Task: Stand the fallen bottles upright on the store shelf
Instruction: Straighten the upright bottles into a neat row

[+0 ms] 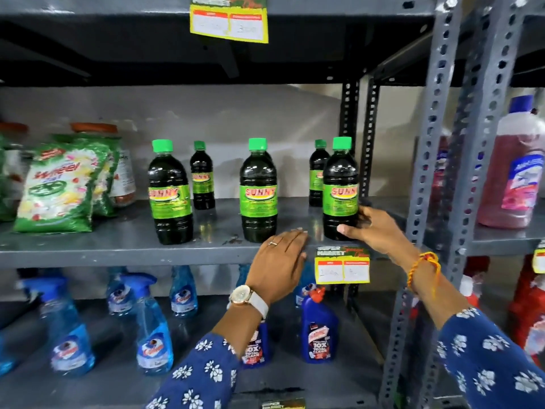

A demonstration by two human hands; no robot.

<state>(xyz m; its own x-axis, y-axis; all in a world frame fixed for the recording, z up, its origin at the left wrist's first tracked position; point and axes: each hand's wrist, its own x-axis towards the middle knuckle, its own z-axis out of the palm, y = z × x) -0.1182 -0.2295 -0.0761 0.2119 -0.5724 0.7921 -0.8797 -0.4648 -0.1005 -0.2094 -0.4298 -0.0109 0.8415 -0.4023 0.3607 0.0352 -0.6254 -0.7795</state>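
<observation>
Several dark bottles with green caps and green labels stand upright on the grey middle shelf (118, 246). Three are in the front row: a left one (170, 193), a middle one (258, 191) and a right one (340, 188). Two smaller-looking ones stand behind, the back left bottle (202, 175) and the back right bottle (317, 174). My right hand (374, 227) wraps the base of the right front bottle. My left hand (283, 255), with a ring and watch, rests flat on the shelf's front edge, holding nothing.
Green detergent bags (59, 190) lean at the shelf's left. Blue spray bottles (153, 326) and blue toilet-cleaner bottles (318, 329) fill the shelf below. A perforated metal upright (424, 178) stands right of my hand, with a pink bottle (513, 169) beyond. A yellow price tag (342, 265) hangs on the edge.
</observation>
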